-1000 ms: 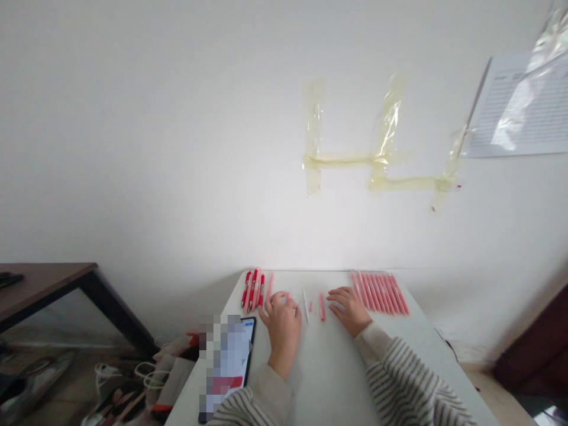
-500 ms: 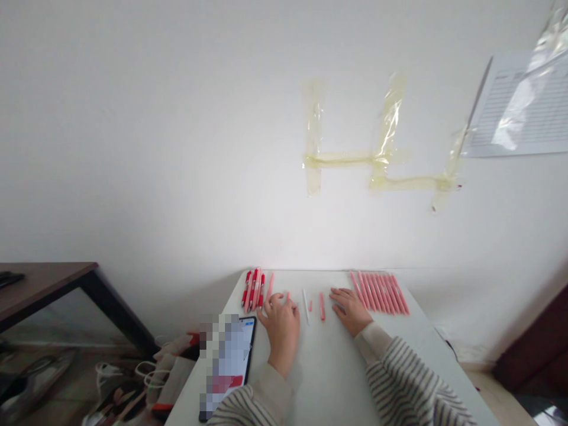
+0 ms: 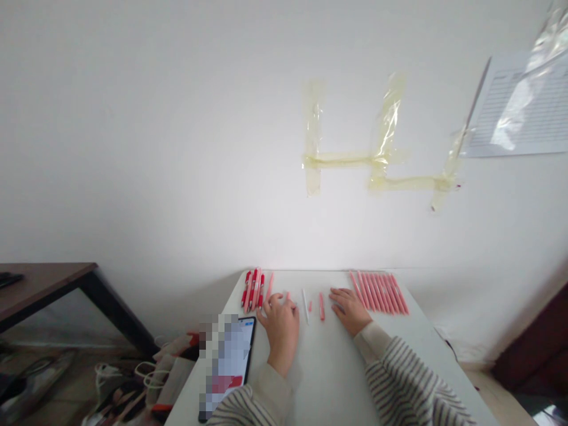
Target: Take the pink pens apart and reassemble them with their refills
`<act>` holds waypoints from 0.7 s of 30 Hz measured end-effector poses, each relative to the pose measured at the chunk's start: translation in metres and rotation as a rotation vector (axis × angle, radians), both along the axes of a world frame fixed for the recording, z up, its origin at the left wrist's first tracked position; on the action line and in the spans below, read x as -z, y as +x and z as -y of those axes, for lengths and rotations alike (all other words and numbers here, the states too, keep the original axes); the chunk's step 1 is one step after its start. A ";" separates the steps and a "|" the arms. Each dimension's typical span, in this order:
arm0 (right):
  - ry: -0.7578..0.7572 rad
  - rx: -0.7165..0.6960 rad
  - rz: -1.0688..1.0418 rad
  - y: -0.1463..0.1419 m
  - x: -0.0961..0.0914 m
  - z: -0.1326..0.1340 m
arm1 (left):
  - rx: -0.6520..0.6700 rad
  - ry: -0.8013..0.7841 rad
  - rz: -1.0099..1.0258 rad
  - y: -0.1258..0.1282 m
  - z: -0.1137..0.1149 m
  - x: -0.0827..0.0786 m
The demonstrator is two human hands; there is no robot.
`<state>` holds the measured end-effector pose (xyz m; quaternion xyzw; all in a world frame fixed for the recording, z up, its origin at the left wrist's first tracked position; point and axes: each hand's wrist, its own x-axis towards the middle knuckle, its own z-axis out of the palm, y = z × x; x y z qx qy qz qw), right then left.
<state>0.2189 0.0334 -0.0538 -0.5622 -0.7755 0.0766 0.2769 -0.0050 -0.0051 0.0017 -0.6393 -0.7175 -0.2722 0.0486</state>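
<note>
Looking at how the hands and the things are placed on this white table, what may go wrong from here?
1. The thin white rod and the small pink piece lie loose between the hands, so a brush from the left hand might roll them away.
2. The right hand is close to the row of pink pens and could push it out of line.
3. The left sleeve is near the phone and might nudge it.

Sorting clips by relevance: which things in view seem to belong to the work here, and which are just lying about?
Likely in the work, being around the left hand and right hand:
thin white rod
short pink piece
longer pink piece
row of pink sticks
red and pink pens

Apparently just lying about:
phone (its use is unclear)
bags beside the table
</note>
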 end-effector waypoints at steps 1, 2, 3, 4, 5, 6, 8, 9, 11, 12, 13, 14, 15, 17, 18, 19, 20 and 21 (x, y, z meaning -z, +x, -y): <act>0.001 0.000 -0.001 0.000 0.000 0.000 | -0.002 0.000 0.000 0.000 0.000 0.000; 0.002 -0.001 -0.001 0.000 0.000 0.000 | -0.003 -0.001 -0.001 0.000 0.000 -0.001; 0.001 -0.002 -0.001 0.000 0.000 0.000 | -0.003 -0.002 -0.001 0.000 0.000 -0.001; -0.001 -0.002 -0.001 0.000 -0.001 0.000 | -0.002 -0.003 -0.002 0.000 0.001 -0.001; -0.002 -0.003 0.001 0.000 -0.001 0.000 | 0.003 -0.005 -0.002 0.000 0.001 -0.002; -0.004 -0.003 0.003 0.000 -0.001 0.000 | 0.002 -0.007 -0.004 0.000 0.001 -0.002; -0.008 -0.002 0.006 0.000 -0.001 0.001 | -0.003 -0.013 -0.004 0.000 0.001 -0.003; -0.009 0.000 0.007 0.000 -0.001 0.001 | -0.004 -0.016 -0.003 0.000 0.001 -0.003; -0.008 0.005 0.007 0.000 -0.001 0.000 | -0.007 -0.016 -0.002 0.000 0.001 -0.002; -0.006 0.008 0.008 -0.001 -0.001 0.000 | -0.007 -0.014 -0.002 0.000 0.001 -0.002; -0.004 0.010 0.008 -0.001 -0.001 0.000 | -0.006 -0.011 -0.002 0.000 0.001 -0.002; -0.001 0.010 0.009 -0.001 0.000 0.000 | -0.005 -0.008 -0.002 0.000 0.001 -0.001; 0.003 0.009 0.010 -0.001 0.000 0.000 | -0.003 -0.006 -0.002 0.000 0.001 -0.001; 0.012 0.005 0.012 -0.001 0.000 0.000 | -0.003 -0.005 -0.004 0.000 0.001 -0.001; 0.015 0.004 0.011 -0.001 0.000 0.000 | -0.005 -0.003 -0.007 0.000 0.001 -0.001; 0.017 0.004 0.010 -0.001 0.000 0.001 | -0.007 0.000 -0.011 0.000 0.001 -0.001; 0.018 0.005 0.009 -0.001 0.000 0.001 | -0.009 0.004 -0.014 0.000 0.001 -0.001; 0.019 0.007 0.008 -0.001 0.000 0.001 | -0.010 0.008 -0.016 0.000 0.001 -0.001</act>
